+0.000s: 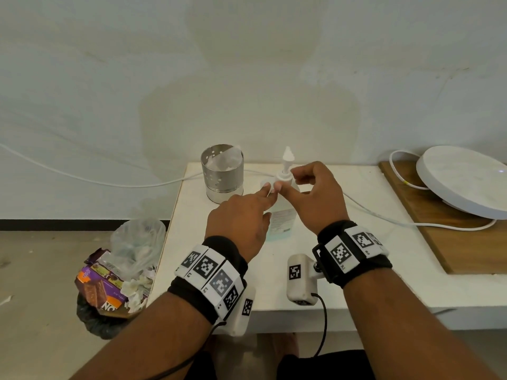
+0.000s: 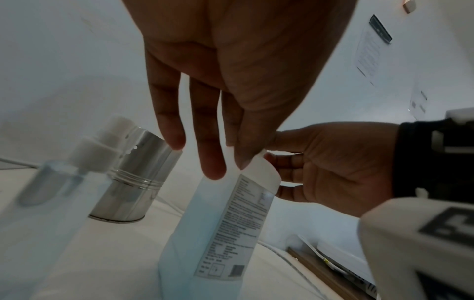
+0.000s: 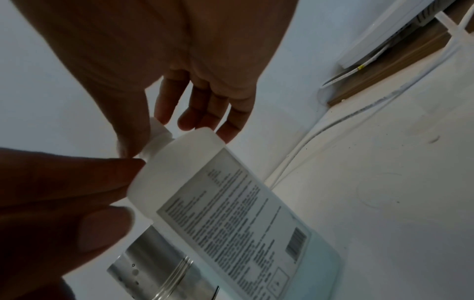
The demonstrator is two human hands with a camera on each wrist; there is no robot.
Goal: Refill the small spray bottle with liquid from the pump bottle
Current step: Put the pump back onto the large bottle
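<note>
Your pump bottle (image 1: 281, 222) stands upright near the middle of the white surface (image 1: 356, 270). It is see-through, with pale blue liquid in the lower part and a label of small print facing you. Its white pump top (image 1: 284, 175) sticks up between your two hands.

Your left hand (image 1: 241, 215) reaches to the pump top with long, mostly straight fingers. The fingertips touch the white top. Your right hand (image 1: 315, 196) is at the other side of the top with the fingers bent and the thumb by the neck. You cannot tell from here if it truly pinches the top.

The small spray bottle (image 2: 54, 192) shows only in the left wrist view, blurry and very close, with a white spray head. It stands on the surface near the shiny metal cup (image 1: 222, 172).

The metal cup has little holes and something white inside. It stands just left of the pump bottle. A white cable (image 1: 384, 215) runs across the surface behind the bottle. On the right a round white lamp-like thing (image 1: 463, 182) leans on a wooden board (image 1: 439, 242). On the floor at the left sits a bag of trash (image 1: 120, 278).
</note>
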